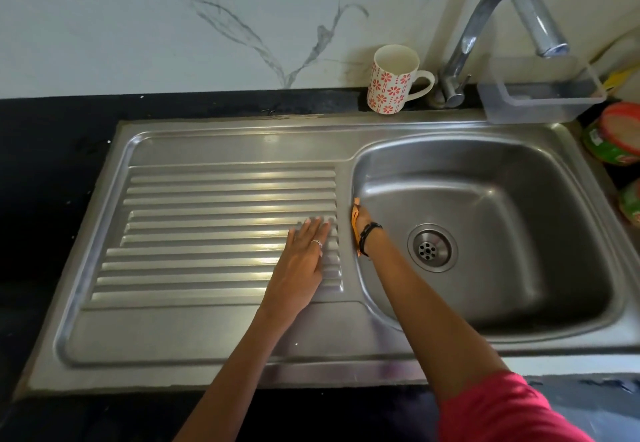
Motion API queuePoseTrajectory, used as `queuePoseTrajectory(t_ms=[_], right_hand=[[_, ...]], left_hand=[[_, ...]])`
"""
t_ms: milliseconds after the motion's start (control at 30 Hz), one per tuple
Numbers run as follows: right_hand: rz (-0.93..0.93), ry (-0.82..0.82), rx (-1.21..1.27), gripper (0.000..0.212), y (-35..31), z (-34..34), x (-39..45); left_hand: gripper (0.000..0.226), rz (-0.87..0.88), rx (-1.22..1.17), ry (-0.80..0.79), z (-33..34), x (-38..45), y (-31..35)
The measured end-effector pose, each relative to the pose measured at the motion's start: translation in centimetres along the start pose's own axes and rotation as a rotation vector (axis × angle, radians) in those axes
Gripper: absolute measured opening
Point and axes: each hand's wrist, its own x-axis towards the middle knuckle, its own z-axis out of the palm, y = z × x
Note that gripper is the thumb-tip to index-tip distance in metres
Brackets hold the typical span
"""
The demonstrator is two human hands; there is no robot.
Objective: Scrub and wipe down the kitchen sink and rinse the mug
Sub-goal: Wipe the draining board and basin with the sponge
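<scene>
A stainless steel sink has a ribbed drainboard on its left and a round drain in the basin. My left hand lies flat, fingers straight, on the drainboard's right end. My right hand is inside the basin against its left wall, pressing an orange cloth to the steel; the fingers are mostly hidden below the rim. A white mug with red flowers stands upright on the black counter behind the sink, left of the tap.
A clear plastic tray sits at the sink's back right corner under the tap spout. Green and red packets lie at the right edge. Black countertop surrounds the sink; a marbled white wall stands behind.
</scene>
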Motion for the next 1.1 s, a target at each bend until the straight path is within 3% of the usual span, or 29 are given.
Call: queuePoseTrajectory(t_ms=[133, 300, 500, 567, 833, 967, 1100], right_hand=[[-0.006, -0.027, -0.115, 0.063, 2.7, -0.8, -1.2], [-0.033, -0.049, -0.303, 0.085, 7.2, -2.5, -2.9], [-0.046, -0.106, -0.619, 0.055, 8.1, -4.9, -6.5], [0.005, -0.062, -0.579, 0.04, 7.7, -5.1, -6.3], [0.096, 0.001, -0.307, 0.034, 5.8, -3.2, -6.4], [0.006, -0.012, -0.331, 0.042, 7.7, -3.5, -2.0], [-0.018, -0.049, -0.429, 0.042, 6.8, -3.8, -7.2]], left_hand=[[0.061, -0.016, -0.023, 0.017, 0.4, -1.0, 0.6], [0.054, -0.011, -0.054, 0.014, 0.5, -1.6, 1.6], [0.055, 0.017, -0.03, -0.03, 0.4, -2.3, 2.6], [0.054, 0.023, -0.007, -0.045, 0.3, -3.1, 3.2], [0.051, -0.032, 0.11, -0.161, 2.1, -6.7, 5.0], [0.061, -0.066, 0.162, -0.167, 3.1, -8.4, 5.7], [0.065, -0.111, 0.148, -0.172, 3.6, -9.4, 6.2]])
